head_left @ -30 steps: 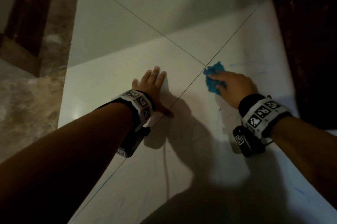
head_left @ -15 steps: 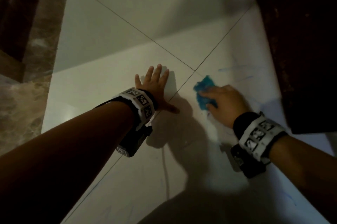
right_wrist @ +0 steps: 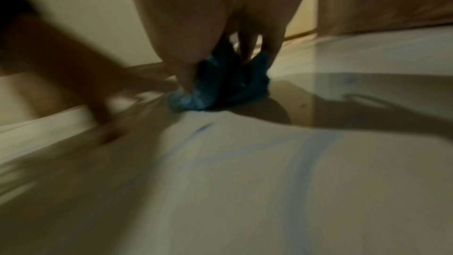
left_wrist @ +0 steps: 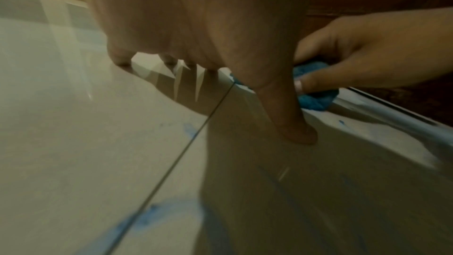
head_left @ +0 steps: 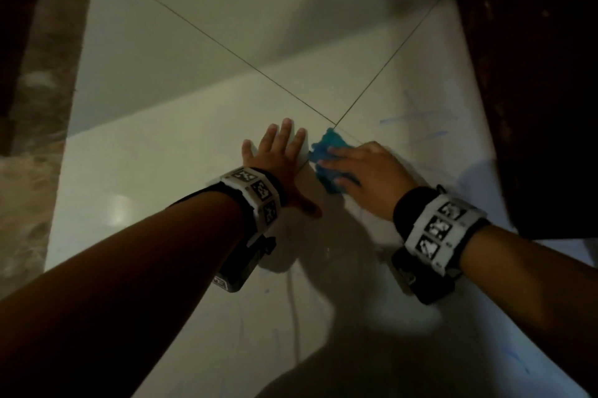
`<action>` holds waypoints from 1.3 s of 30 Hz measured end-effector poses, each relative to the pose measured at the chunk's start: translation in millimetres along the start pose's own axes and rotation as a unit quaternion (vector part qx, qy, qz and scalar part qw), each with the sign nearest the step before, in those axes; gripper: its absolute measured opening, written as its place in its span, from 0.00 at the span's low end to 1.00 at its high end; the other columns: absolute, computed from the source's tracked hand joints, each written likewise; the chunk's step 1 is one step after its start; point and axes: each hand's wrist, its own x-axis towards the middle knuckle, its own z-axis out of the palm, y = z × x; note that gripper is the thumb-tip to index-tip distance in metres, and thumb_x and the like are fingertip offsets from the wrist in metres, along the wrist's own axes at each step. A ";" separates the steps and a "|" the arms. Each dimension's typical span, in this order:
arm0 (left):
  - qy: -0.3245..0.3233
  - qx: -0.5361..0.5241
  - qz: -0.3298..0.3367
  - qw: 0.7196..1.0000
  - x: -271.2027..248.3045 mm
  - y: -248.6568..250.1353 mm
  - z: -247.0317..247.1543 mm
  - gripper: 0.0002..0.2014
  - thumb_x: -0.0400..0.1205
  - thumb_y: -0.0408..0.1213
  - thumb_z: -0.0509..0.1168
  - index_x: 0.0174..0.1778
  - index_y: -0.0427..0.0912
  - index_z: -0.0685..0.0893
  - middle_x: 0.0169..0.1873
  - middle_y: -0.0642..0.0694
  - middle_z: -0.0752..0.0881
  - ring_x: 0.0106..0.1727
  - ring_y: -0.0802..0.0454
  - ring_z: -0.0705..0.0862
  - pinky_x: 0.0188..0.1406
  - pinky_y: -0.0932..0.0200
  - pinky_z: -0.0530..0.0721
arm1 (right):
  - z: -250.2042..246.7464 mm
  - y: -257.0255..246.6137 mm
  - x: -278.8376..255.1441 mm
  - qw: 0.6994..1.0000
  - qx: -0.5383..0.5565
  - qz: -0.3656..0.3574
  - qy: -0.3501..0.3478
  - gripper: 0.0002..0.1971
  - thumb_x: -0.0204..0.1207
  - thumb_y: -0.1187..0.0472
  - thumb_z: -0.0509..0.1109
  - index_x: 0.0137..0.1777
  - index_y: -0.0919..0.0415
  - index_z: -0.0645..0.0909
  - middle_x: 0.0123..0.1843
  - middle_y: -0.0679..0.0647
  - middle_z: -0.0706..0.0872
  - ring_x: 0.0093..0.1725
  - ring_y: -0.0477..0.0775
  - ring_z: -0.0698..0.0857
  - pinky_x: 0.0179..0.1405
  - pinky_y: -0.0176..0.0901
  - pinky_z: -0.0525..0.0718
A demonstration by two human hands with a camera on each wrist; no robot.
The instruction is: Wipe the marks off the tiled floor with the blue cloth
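Fingers on crumpled fuzzy blue cloth

We see a dark brown wooden door along one edge of the view. Well apart from the door, on the opposite side, runs a mottled brown marble strip, with darker wood beyond it.

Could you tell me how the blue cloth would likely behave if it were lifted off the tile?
The blue cloth lies bunched under the right hand, so it probably droops limply. Its fuzzy texture suggests lightness. On the glossy tiled floor it likely slides easily.
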 end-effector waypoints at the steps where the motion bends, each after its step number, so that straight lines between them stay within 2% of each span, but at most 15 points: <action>1: 0.002 -0.004 0.001 1.000 0.1 -0.5 0.1 0.72 0.57 0.73 0.74 0.82 0.53 0.29 0.81 0.50 0.27 0.83 0.46 0.32 0.80 0.32 0.41 | -2.3 11.2 7.4 0.999 0.027 0.007 0.020 0.19 0.79 0.59 0.66 0.69 0.48 0.78 0.73 0.52 0.77 0.65 0.60 0.78 0.71 0.49 0.71; 4: 0.011 -0.005 0.004 1.000 0.4 -1.8 1.9 0.73 0.56 0.73 0.74 0.82 0.53 0.29 0.82 0.50 0.28 0.84 0.46 0.33 0.80 0.32 0.42 | -14.7 48.7 22.9 0.976 0.137 0.134 0.107 0.19 0.78 0.68 0.66 0.68 0.60 0.79 0.72 0.59 0.77 0.68 0.54 0.77 0.73 0.35 0.67; 6: 0.014 0.000 0.004 1.000 1.3 -1.7 2.4 0.73 0.55 0.74 0.74 0.82 0.54 0.29 0.82 0.50 0.28 0.84 0.45 0.33 0.80 0.31 0.42 | -17.7 57.0 26.2 0.964 0.153 0.186 0.114 0.19 0.78 0.70 0.65 0.69 0.62 0.77 0.74 0.60 0.74 0.71 0.58 0.74 0.75 0.34 0.63; 9: 0.007 -0.002 -0.002 1.000 2.8 -0.7 0.2 0.74 0.55 0.74 0.75 0.82 0.54 0.29 0.82 0.51 0.27 0.84 0.45 0.33 0.80 0.30 0.43 | -12.2 38.0 26.1 0.985 0.094 0.123 0.070 0.19 0.78 0.68 0.65 0.69 0.60 0.78 0.75 0.59 0.73 0.70 0.60 0.75 0.73 0.30 0.60; 12: 0.000 0.003 -0.008 1.000 3.0 0.7 -2.0 0.74 0.55 0.73 0.75 0.82 0.54 0.28 0.81 0.50 0.27 0.84 0.45 0.33 0.80 0.30 0.44 | -8.6 27.5 24.4 0.999 0.042 0.016 0.020 0.19 0.76 0.66 0.67 0.67 0.53 0.81 0.73 0.56 0.77 0.66 0.62 0.78 0.74 0.45 0.69; 15: -0.001 0.001 -0.004 1.000 1.5 0.8 -3.3 0.74 0.55 0.72 0.76 0.82 0.54 0.29 0.81 0.51 0.26 0.84 0.46 0.33 0.80 0.30 0.44 | -23.6 52.4 34.9 0.982 0.146 0.093 0.081 0.19 0.77 0.71 0.66 0.66 0.59 0.81 0.69 0.60 0.80 0.63 0.56 0.82 0.65 0.28 0.71; 17: -0.002 0.000 -0.005 1.000 0.8 1.1 -4.4 0.74 0.55 0.72 0.76 0.82 0.54 0.29 0.81 0.51 0.27 0.84 0.46 0.33 0.80 0.30 0.44 | -31.5 65.9 39.0 0.969 0.139 0.175 0.107 0.19 0.79 0.70 0.63 0.69 0.61 0.78 0.69 0.61 0.80 0.65 0.57 0.80 0.64 0.31 0.72; 21: -0.004 0.000 -0.008 1.000 2.0 2.2 -4.6 0.75 0.54 0.72 0.76 0.82 0.54 0.29 0.81 0.50 0.27 0.84 0.45 0.33 0.80 0.29 0.45 | -22.2 40.8 31.2 0.987 0.112 0.081 0.078 0.19 0.76 0.74 0.64 0.66 0.64 0.80 0.69 0.61 0.80 0.65 0.59 0.80 0.60 0.14 0.64; 24: -0.003 0.000 -0.012 1.000 2.4 2.2 -4.4 0.75 0.54 0.72 0.76 0.82 0.54 0.29 0.81 0.51 0.27 0.84 0.45 0.33 0.80 0.29 0.45 | -16.8 31.2 27.1 0.997 0.062 0.029 0.039 0.19 0.78 0.70 0.63 0.67 0.57 0.80 0.70 0.56 0.80 0.66 0.59 0.78 0.69 0.32 0.65; 25: -0.002 -0.002 -0.012 1.000 2.1 2.2 -4.3 0.75 0.54 0.72 0.76 0.82 0.54 0.29 0.82 0.51 0.27 0.84 0.45 0.33 0.80 0.29 0.45 | -21.3 35.9 29.1 0.993 0.097 0.040 0.061 0.19 0.77 0.72 0.62 0.66 0.59 0.81 0.68 0.56 0.81 0.64 0.59 0.79 0.67 0.30 0.67; 27: 0.000 -0.003 -0.010 1.000 2.0 2.0 -4.6 0.75 0.54 0.72 0.76 0.82 0.55 0.29 0.81 0.51 0.27 0.84 0.45 0.33 0.80 0.29 0.45 | -33.3 62.3 34.6 0.971 0.158 0.105 0.142 0.19 0.77 0.76 0.61 0.66 0.65 0.80 0.65 0.58 0.81 0.60 0.57 0.81 0.63 0.28 0.73; 29: -0.001 -0.002 -0.010 1.000 2.4 1.2 -4.5 0.75 0.53 0.73 0.76 0.82 0.55 0.28 0.81 0.52 0.27 0.84 0.46 0.32 0.79 0.29 0.44 | -44.1 94.7 39.2 0.961 0.108 0.176 0.184 0.20 0.78 0.74 0.60 0.69 0.65 0.77 0.69 0.62 0.78 0.66 0.62 0.78 0.70 0.37 0.71; 32: -0.005 -0.003 -0.010 1.000 2.8 1.1 -4.2 0.75 0.53 0.73 0.76 0.81 0.55 0.28 0.81 0.52 0.26 0.83 0.46 0.32 0.79 0.28 0.44 | -46.6 120.9 44.5 0.961 0.049 0.252 0.102 0.21 0.82 0.65 0.57 0.75 0.60 0.71 0.77 0.62 0.70 0.72 0.66 0.72 0.76 0.47 0.66; 36: -0.004 -0.001 -0.010 1.000 4.4 1.6 -5.2 0.75 0.53 0.73 0.76 0.81 0.55 0.28 0.81 0.51 0.26 0.83 0.45 0.32 0.79 0.28 0.44 | -30.2 82.9 43.1 0.986 0.044 0.134 0.083 0.21 0.77 0.66 0.63 0.71 0.60 0.76 0.73 0.61 0.76 0.67 0.66 0.77 0.72 0.50 0.72; 39: -0.003 0.001 -0.009 1.000 5.2 1.9 -4.9 0.76 0.53 0.73 0.76 0.81 0.54 0.28 0.81 0.51 0.26 0.84 0.44 0.32 0.79 0.27 0.45 | -21.5 69.5 34.2 0.998 0.021 0.043 0.052 0.22 0.75 0.66 0.67 0.70 0.57 0.78 0.72 0.58 0.78 0.66 0.61 0.78 0.70 0.36 0.67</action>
